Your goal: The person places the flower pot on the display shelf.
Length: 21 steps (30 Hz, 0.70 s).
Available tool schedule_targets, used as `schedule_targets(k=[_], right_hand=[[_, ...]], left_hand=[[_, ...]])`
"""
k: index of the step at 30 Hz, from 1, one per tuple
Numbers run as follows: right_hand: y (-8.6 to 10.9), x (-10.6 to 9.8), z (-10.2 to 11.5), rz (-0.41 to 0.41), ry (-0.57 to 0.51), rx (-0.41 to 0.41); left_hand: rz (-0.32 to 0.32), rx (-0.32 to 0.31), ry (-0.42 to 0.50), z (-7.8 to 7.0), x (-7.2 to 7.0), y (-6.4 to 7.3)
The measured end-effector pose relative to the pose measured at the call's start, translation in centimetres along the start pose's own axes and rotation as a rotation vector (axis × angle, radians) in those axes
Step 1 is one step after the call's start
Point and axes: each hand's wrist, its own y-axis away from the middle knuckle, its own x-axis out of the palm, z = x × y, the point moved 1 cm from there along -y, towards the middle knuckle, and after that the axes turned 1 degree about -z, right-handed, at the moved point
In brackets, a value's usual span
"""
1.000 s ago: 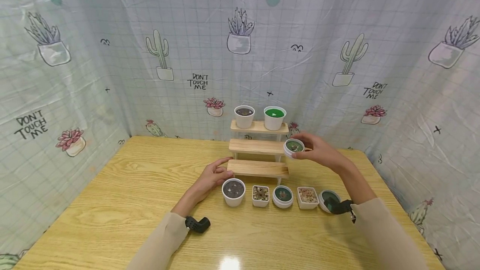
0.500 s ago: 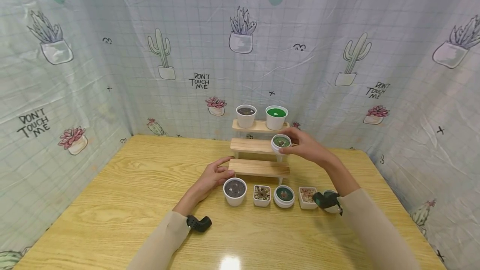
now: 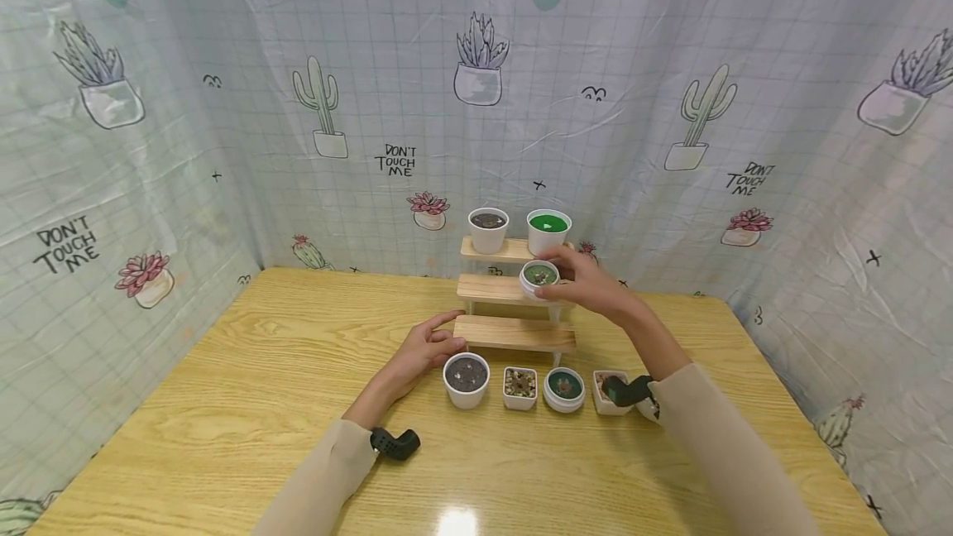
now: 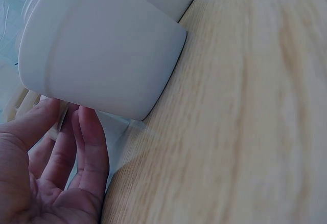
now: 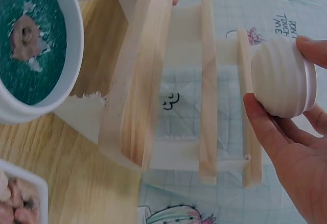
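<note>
My right hand (image 3: 588, 281) pinches a small round white pot (image 3: 538, 278) with green filling between thumb and fingers, over the middle step of a three-step wooden stand (image 3: 514, 332). In the right wrist view the pot's ribbed side faces the camera, and it appears apart from the middle step. My left hand (image 3: 419, 356) grips the left end of the lowest step, thumb in front and fingers behind. Right beside that thumb stands a larger white pot (image 3: 466, 383) with dark filling; it hides the fingertips in the left wrist view.
On the top step are a pot with brown filling (image 3: 488, 232) and one with bright green filling (image 3: 548, 230). Along the stand's front sit a square pebble pot (image 3: 519, 390), a round dark-green pot (image 3: 563, 390), a square pot of pinkish stones (image 5: 20, 198) and another, partly hidden pot.
My right hand has carried the small round pot leftward, from beside the stand's right end to over the middle step. The left hand stays at the lowest step.
</note>
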Motion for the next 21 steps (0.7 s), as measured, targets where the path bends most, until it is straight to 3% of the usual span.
schedule_targets(k=[21], right_hand=[[-2.4,2.7,1.2,-0.041,0.004,0.036]], left_hand=[[0.0,-0.005,-0.002,0.1,-0.1,-0.1]])
